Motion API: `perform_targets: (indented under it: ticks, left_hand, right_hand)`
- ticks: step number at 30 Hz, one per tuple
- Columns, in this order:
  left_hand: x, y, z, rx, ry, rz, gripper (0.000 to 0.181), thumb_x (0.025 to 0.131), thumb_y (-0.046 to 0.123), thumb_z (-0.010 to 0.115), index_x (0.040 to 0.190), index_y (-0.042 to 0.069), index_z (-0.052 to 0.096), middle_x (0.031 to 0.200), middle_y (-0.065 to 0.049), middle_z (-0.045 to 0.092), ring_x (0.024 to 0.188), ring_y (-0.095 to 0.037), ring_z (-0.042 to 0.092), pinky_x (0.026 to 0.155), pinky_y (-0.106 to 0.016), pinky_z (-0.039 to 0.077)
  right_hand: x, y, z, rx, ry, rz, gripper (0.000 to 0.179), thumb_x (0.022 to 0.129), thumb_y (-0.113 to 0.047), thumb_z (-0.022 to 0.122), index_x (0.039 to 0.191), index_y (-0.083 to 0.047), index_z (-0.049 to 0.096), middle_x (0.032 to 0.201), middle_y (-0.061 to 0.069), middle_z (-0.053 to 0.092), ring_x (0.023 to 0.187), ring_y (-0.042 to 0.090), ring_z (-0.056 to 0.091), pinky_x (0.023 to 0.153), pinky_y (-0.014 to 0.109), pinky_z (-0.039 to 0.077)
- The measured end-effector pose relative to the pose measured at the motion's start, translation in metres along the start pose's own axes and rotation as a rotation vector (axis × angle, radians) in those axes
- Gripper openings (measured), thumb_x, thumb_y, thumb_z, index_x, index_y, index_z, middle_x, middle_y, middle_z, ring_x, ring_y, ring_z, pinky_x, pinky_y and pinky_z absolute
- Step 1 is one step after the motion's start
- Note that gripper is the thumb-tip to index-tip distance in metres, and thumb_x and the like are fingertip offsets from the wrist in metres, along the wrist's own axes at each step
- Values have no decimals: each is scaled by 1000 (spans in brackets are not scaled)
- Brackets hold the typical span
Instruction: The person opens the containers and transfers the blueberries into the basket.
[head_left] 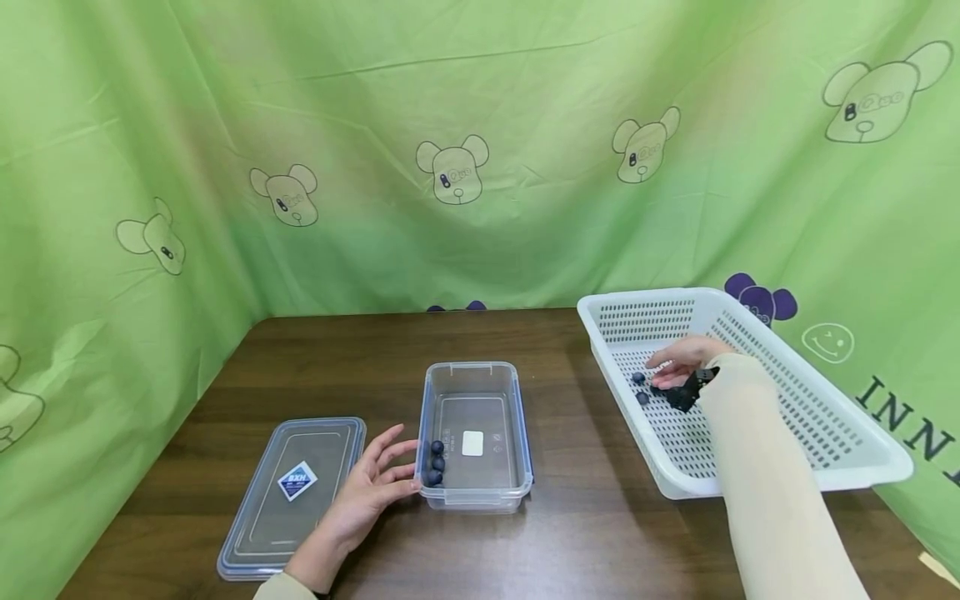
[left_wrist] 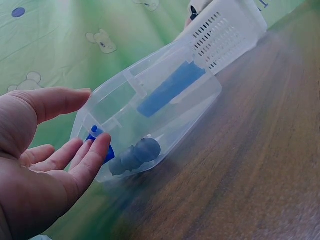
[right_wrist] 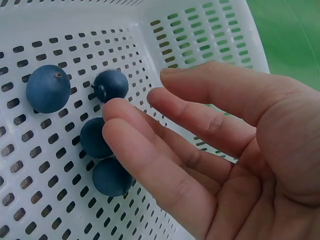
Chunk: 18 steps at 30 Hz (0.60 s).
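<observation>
In the head view, my left hand (head_left: 362, 493) has its fingertips at the left side of a clear plastic food container (head_left: 525, 450). Its fingers are spread and not curled round anything. Three dark blueberries (head_left: 437, 463) sit in a row along the container's left side. My right hand (head_left: 692, 357) is inside a white perforated basket (head_left: 630, 425), low over its floor. In the right wrist view its fingers are loosely bent with nothing between thumb and fingers. Several blueberries (right_wrist: 48, 89) lie by those fingertips, one partly hidden behind them.
A clear lid (head_left: 258, 533) with blue edging and a blue-white label lies flat on the brown wooden table (head_left: 360, 358), left of the container. The basket stands at the table's right, its walls raised around it. A green printed curtain (head_left: 525, 250) hangs behind.
</observation>
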<state>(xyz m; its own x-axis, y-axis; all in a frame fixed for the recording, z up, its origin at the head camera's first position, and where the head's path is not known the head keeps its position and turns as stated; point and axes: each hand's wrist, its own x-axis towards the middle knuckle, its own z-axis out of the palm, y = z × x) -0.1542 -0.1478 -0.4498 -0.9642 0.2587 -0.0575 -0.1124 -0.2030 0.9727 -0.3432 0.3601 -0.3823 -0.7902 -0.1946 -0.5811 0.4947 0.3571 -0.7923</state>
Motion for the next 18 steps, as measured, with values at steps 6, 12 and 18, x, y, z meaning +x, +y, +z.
perform_targets:
  ticks: [6,12,18]
  left_hand:
    - [-1,1,1,0,-5,-3,90,84,-10,69,155,-1,16,149,-30,35,110,-24,58,87,-28,53]
    - [-2,1,0,5,0,-3,90,84,-10,69,156,0,15,149,-29,35,112,-26,58,87,-29,53]
    - [0,0,0,-3,-2,-2,92,84,-10,69,156,1,14,149,-29,35,112,-26,58,88,-29,53]
  right_hand:
    - [-1,1,-1,73,-3,-12,7,96,-2,56,95,0,63,81,13,70,73,18,71,77,27,57]
    - [-2,-12,4,124,-75,-83,10,100,-4,53,97,-3,63,86,13,71,80,19,72,84,29,56]
    - [-12,-35,15,165,-117,-220,21,101,0,50,95,-6,70,91,14,72,84,20,71,85,31,55]
